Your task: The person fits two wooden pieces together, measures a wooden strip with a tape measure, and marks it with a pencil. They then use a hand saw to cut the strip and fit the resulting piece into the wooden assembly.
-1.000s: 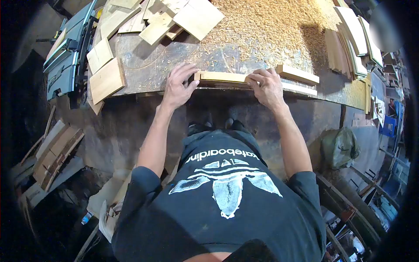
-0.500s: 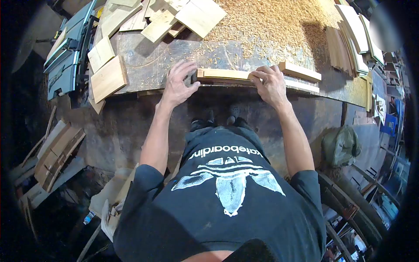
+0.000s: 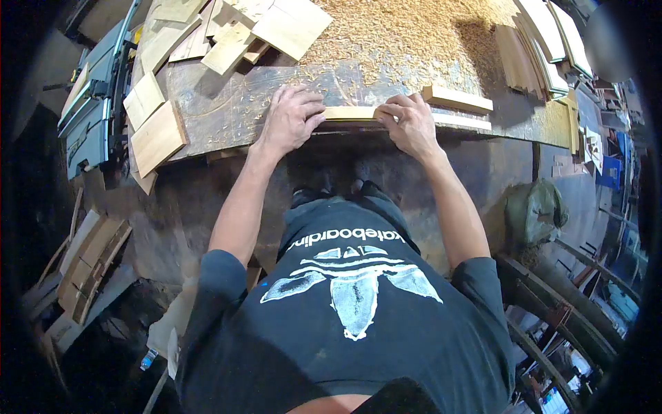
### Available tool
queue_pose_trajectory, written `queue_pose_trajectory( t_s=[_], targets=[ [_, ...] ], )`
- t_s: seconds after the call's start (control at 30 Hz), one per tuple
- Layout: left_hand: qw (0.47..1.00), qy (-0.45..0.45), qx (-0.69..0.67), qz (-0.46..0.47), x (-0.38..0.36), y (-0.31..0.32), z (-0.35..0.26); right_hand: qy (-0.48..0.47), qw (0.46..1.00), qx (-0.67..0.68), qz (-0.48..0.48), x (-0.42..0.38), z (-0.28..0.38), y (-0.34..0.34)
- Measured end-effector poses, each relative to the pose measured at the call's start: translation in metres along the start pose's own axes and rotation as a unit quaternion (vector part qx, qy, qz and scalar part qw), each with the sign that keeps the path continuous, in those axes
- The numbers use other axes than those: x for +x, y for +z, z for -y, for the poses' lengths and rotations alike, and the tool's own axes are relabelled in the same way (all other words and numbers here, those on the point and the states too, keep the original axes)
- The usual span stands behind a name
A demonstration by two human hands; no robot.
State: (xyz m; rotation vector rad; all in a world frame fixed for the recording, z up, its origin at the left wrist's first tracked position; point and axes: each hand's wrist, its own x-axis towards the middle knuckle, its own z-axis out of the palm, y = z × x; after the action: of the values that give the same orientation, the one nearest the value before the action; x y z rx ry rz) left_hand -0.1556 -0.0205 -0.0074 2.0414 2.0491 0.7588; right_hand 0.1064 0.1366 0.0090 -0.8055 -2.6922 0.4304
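Observation:
A narrow wooden strip [image 3: 350, 113] lies along the front edge of the workbench [image 3: 227, 131], between my two hands. My left hand [image 3: 293, 121] is closed round its left end, thumb toward the bench edge. At the right end my right hand [image 3: 407, 123] pinches the strip between thumb and fingers. Just right of my right hand lie a thicker wooden block [image 3: 457, 100] and, nearer the edge, a pale thin strip [image 3: 462, 123], partly hidden by that hand.
Wood shavings [image 3: 407, 41] cover the back of the bench. Flat boards [image 3: 293, 27] are piled at the back left, with two more [image 3: 158, 138] at the left edge. Stacked boards [image 3: 538, 52] stand at the right. A blue-grey machine [image 3: 93, 117] is at the far left.
My left hand, open beside the strip's end before, has closed on it. The view has shifted, so the bench and its objects appear further left.

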Motion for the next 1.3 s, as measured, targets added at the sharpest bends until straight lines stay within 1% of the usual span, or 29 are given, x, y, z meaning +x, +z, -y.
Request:
queue_pose_trajectory(
  t_s=[0.03,0.07,0.1,0.2,0.23,0.3,0.43,0.5,0.7,0.83,0.9,0.93,1.03,1.1,1.23,1.3],
  targets=[
    [1.0,-0.015,-0.01,0.01,0.001,0.0,0.001,-0.004,1.0,-0.004,0.0,0.0,-0.002,0.001],
    [1.0,-0.011,-0.012,0.012,0.003,0.0,0.001,0.008,0.999,-0.003,0.032,0.0,-0.004,0.001],
    [1.0,-0.02,-0.012,0.016,0.004,-0.002,0.001,0.012,0.999,-0.005,0.03,0.0,-0.005,0.0],
    [0.999,-0.026,0.001,0.023,0.005,-0.004,-0.001,0.032,0.995,0.042,0.089,0.003,-0.008,-0.006],
    [0.999,-0.028,0.015,0.027,0.005,-0.004,-0.002,0.034,0.995,0.04,0.087,0.003,-0.011,-0.009],
    [0.999,-0.029,0.015,0.029,0.005,-0.004,-0.003,0.006,0.998,0.044,0.05,0.0,-0.015,-0.011],
    [0.999,-0.031,0.003,0.032,0.005,-0.002,-0.001,0.029,0.996,0.024,0.078,-0.007,-0.026,-0.016],
    [0.999,-0.029,0.004,0.033,0.005,-0.002,-0.001,0.012,0.999,0.026,0.039,-0.011,-0.028,-0.01],
    [0.999,-0.024,0.017,0.032,0.005,-0.006,-0.005,0.009,0.997,0.074,0.002,-0.008,-0.02,-0.003],
    [0.999,-0.018,0.026,0.022,0.005,-0.005,-0.005,0.019,0.997,0.076,0.015,-0.008,-0.017,-0.003],
    [0.999,-0.021,0.024,0.015,0.004,-0.005,-0.006,0.001,0.998,0.055,-0.015,-0.008,-0.017,-0.001],
    [0.999,-0.024,0.022,0.009,0.003,-0.004,-0.006,-0.002,0.998,0.057,-0.013,-0.009,-0.016,0.001],
    [0.999,-0.038,0.006,0.003,0.0,-0.002,-0.006,-0.002,0.998,0.058,-0.017,-0.009,-0.016,0.003],
    [0.999,-0.049,0.003,-0.002,-0.002,-0.001,-0.009,0.018,0.998,0.062,-0.019,-0.009,-0.012,0.006],
    [0.998,-0.065,-0.02,-0.013,-0.005,0.001,-0.008,0.011,0.998,0.066,-0.013,-0.003,-0.001,0.011],
    [0.998,-0.068,-0.01,-0.013,-0.005,0.001,-0.007,0.009,0.998,0.065,-0.021,-0.001,0.004,0.015]
  ],
)
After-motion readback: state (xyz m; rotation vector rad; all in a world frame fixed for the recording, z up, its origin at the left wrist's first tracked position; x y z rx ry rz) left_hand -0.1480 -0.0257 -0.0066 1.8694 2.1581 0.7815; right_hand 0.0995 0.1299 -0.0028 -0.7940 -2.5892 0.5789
